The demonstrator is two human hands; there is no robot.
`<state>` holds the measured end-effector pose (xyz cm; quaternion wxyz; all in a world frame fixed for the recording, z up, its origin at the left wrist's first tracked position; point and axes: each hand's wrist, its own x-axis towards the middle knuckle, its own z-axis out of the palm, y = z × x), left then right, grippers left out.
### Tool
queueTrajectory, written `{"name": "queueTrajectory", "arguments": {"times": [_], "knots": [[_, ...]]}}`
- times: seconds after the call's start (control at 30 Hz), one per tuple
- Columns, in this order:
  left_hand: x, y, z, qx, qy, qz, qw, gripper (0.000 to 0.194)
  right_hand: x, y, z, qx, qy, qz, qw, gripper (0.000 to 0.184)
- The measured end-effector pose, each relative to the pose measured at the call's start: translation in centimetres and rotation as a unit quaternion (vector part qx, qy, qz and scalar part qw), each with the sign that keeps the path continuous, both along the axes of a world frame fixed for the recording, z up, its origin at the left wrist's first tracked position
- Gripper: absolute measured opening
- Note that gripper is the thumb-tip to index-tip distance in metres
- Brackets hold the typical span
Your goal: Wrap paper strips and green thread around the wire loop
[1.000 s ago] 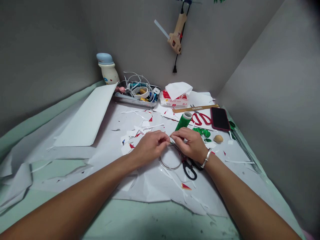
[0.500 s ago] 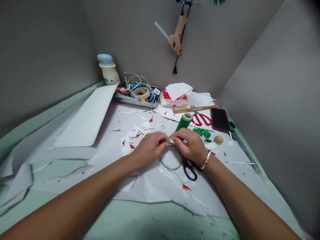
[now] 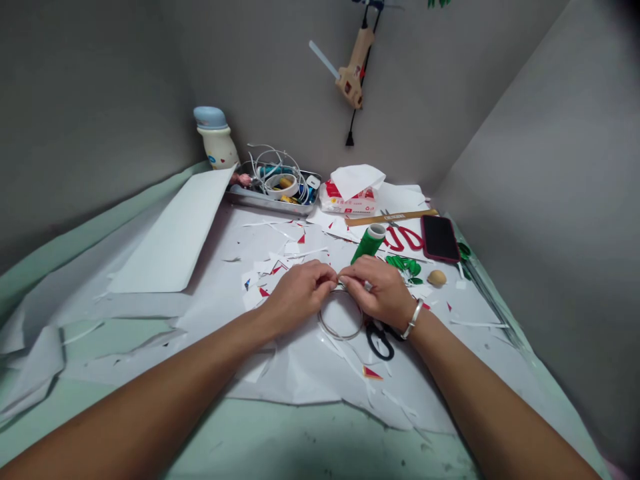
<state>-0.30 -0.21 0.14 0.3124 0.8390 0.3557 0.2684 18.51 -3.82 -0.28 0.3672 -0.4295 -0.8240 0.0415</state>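
Observation:
My left hand [image 3: 299, 293] and my right hand [image 3: 377, 290] meet at the top of a thin silver wire ring [image 3: 341, 326], and both pinch it with their fingertips. The join in the ring is hidden by my fingers. Just below my right hand lie black-handled scissors [image 3: 379, 341], partly covered by it. A green thread spool [image 3: 368, 243] stands beyond my hands. Shiny green paper leaves [image 3: 403, 265] lie near my right hand. Scraps of white and red paper [image 3: 265, 273] are scattered left of my left hand.
Red-handled scissors [image 3: 403, 238], a black phone [image 3: 439, 238], a wooden ruler [image 3: 393, 217] and a tissue pack [image 3: 347, 200] lie behind. A metal tray [image 3: 270, 200] holds cables and tape. A glue gun [image 3: 351, 83] hangs on the grey wall.
My hands have shifted slightly closer together on the wire ring, and the right hand sits a little further up off the black scissors. The ring stays in about the same place.

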Motion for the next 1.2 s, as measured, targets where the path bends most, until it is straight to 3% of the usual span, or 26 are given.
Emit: {"name": "queueTrajectory", "arguments": {"times": [0.13, 0.27, 0.37, 0.5, 0.63, 0.77, 0.9, 1.03, 1.2], "knots": [[0.0, -0.3, 0.3, -0.033, -0.041, -0.028, 0.998, 0.016, 0.6, 0.8, -0.6, -0.03, 0.017, -0.037, 0.999, 0.015], [-0.1, 0.0, 0.7, -0.047, -0.062, 0.025, 0.997, 0.016, 0.5, 0.6, -0.8, -0.066, -0.024, 0.018, 0.997, 0.014], [-0.1, 0.2, 0.5, -0.024, -0.038, 0.052, 0.998, 0.016, 0.0, 0.0, -0.4, -0.041, -0.035, 0.051, 0.997, 0.014], [0.0, 0.0, 0.2, 0.008, 0.006, 0.012, 1.0, 0.016, -0.1, -0.1, 0.1, 0.003, -0.004, 0.009, 1.0, 0.015], [0.0, -0.4, 0.5, -0.019, -0.026, -0.031, 0.999, 0.015, 0.5, 0.6, -0.4, -0.015, 0.002, -0.038, 0.999, 0.015], [-0.1, -0.1, 0.8, -0.045, -0.062, 0.016, 0.997, 0.015, 0.7, 0.7, -0.9, -0.058, -0.033, 0.006, 0.998, 0.015], [-0.2, 0.3, 0.5, -0.016, -0.036, 0.053, 0.998, 0.015, 0.1, 0.0, -0.4, -0.036, -0.037, 0.049, 0.997, 0.014], [0.0, 0.0, 0.2, 0.005, 0.013, 0.014, 1.0, 0.016, 0.0, -0.2, 0.2, 0.001, -0.014, 0.008, 1.0, 0.015], [0.0, -0.3, 0.6, -0.042, -0.036, -0.023, 0.998, 0.016, 0.7, 0.8, -0.6, -0.023, 0.004, -0.053, 0.998, 0.014]]}}
